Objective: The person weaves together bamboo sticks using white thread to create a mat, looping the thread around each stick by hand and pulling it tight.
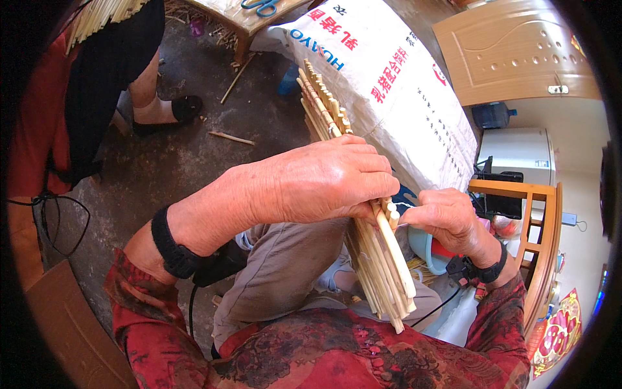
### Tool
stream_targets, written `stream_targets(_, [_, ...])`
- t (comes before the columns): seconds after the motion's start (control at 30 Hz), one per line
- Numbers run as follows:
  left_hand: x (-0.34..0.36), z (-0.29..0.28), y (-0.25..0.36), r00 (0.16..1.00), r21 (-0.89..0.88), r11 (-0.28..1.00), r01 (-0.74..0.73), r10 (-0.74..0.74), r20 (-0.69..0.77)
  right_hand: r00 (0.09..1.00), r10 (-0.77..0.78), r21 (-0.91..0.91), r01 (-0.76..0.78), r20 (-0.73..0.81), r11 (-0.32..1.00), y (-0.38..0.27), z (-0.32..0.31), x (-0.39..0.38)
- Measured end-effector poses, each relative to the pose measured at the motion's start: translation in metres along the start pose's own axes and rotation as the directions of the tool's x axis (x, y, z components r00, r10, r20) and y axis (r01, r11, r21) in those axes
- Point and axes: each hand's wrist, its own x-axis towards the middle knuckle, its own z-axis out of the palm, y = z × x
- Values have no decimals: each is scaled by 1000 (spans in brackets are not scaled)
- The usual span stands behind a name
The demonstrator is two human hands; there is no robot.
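Observation:
A bundle of pale straw-coloured sticks (382, 279) slants across my lap, its upper part bound with thin reddish cord and lying beside a large white printed sack (414, 149). My left hand (317, 178) is closed over the middle of the bundle, palm down, hiding that part. At the bundle's right side my right hand (444, 220) pinches a thin white string (405, 204), which runs toward the sticks by my left fingers. Black straps circle both my wrists.
A person (110, 71) sits at upper left with more sticks, a bare foot in a dark shoe. Blue scissors (258, 6) rest on a wooden table (234, 19). Rightward are a wooden chair (541, 253), blue basin (421, 246), water jug (492, 115) and white appliance (515, 148). Loose sticks litter the floor.

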Motion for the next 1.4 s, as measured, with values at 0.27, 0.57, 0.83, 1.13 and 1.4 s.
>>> stream_targets(0.27, [2,-2,1,999,-32,999,-4,5,33,998,3,41,-6,69,999,-7,1,11])
stream_targets(0.57, [36,-7,-27,979,-304,934,188,-153,135,955,294,259,-275,-36,926,21,-12,-7])
stream_targets(0.83, [61,8,-52,983,-291,941,174,-184,-6,811,581,568,-443,-77,694,41,-22,-26])
stream_targets(1.13, [64,12,-54,983,-308,936,173,-186,-11,813,580,623,-429,-48,654,44,-23,-29])
stream_targets(1.4, [67,11,-45,974,-309,927,215,-225,3,816,568,583,-411,-107,700,41,-19,-26])
